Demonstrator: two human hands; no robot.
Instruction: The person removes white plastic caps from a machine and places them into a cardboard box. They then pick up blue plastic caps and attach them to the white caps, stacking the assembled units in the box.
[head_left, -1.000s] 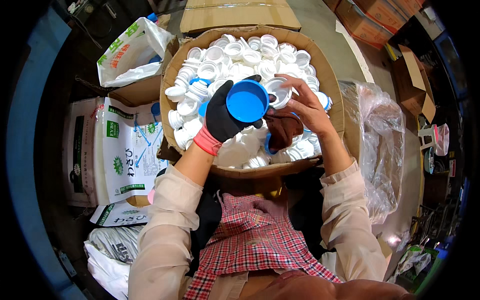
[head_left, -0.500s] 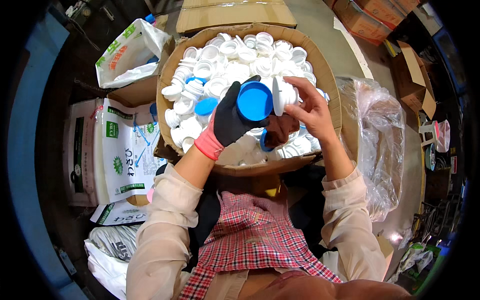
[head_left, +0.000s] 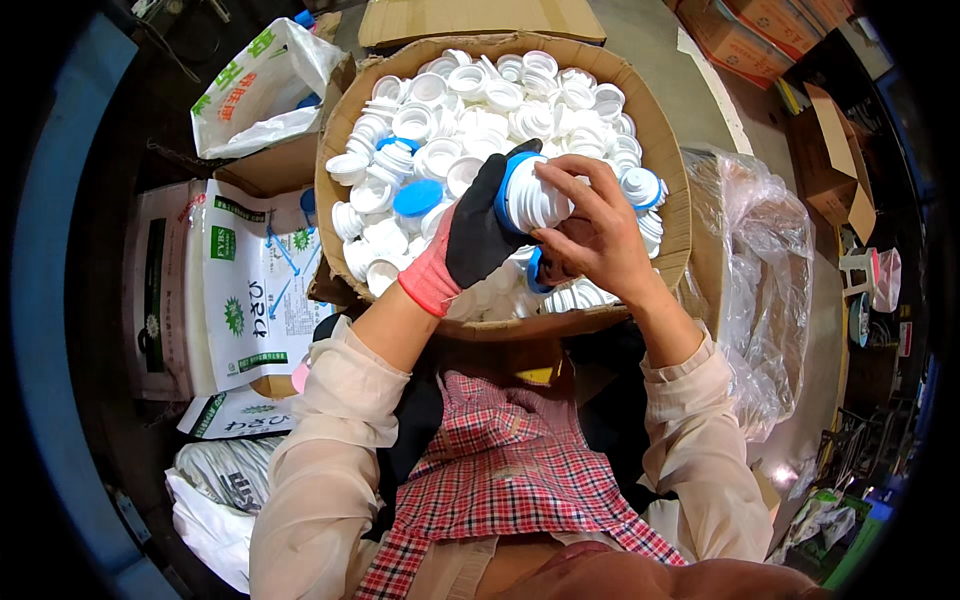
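Note:
Over the pile, my left hand [head_left: 478,235], in a black glove with a pink cuff, is closed round a blue round cap [head_left: 503,195]. Against the cap's open side sits a white ridged plastic insert [head_left: 538,200]. My bare right hand [head_left: 612,240] grips that insert from the right with thumb and fingers; whether it is fully seated I cannot tell. Below both hands, a cardboard box [head_left: 672,225] is heaped with white plastic inserts [head_left: 430,123]. A loose blue cap [head_left: 418,198] lies left of my glove, and a blue-and-white cap [head_left: 641,187] rests near the right wall.
To the left stand a white plastic bag [head_left: 265,85] and a printed white sack [head_left: 250,310]. Crumpled clear plastic [head_left: 765,290] lies along the box's right side. Flat cardboard [head_left: 480,22] is behind it. Farther right is an open carton [head_left: 830,150].
My right hand has brought the white insert left against the blue cap. My left hand has turned the cap, so its open side now faces right toward the insert.

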